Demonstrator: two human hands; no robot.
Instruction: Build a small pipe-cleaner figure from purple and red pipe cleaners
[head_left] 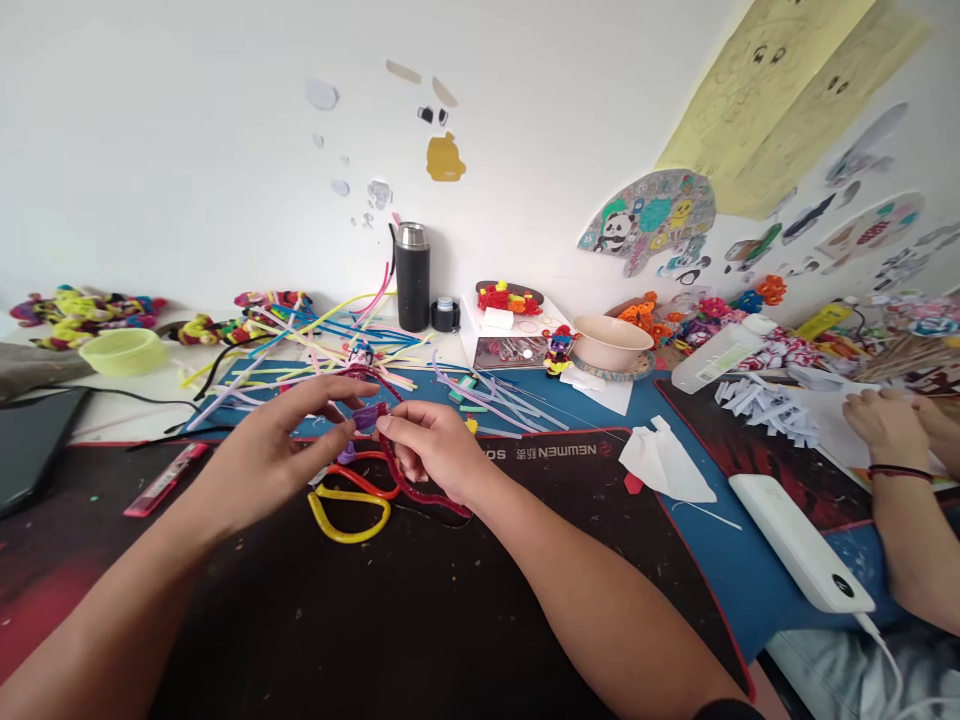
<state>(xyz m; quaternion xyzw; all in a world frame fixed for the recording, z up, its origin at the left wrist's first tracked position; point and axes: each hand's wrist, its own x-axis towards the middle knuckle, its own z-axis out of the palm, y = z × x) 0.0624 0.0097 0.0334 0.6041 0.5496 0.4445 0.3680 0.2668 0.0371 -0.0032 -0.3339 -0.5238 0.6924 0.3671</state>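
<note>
My left hand (274, 450) has its thumb and fingertips curled about a small purple piece (365, 418), probably of wound pipe cleaner. Beside it, my right hand (435, 450) pinches a dark red fuzzy pipe cleaner (427, 497) against the end of that piece. One length of the red pipe cleaner loops up behind the fingers, and another trails below my right hand. Under the hands, scissors with a yellow handle (351, 538) and an orange handle (379, 460) lie on the black mat (360, 630). My fingers hide part of the purple piece.
Loose coloured pipe cleaners (300, 335) spread behind my hands. A black thermos (413, 280), a beige bowl (613, 345) and a small figure (558, 352) stand near the wall. At right are crumpled tissue (667, 462), a white power bank (799, 540) and another person's hands (885, 425).
</note>
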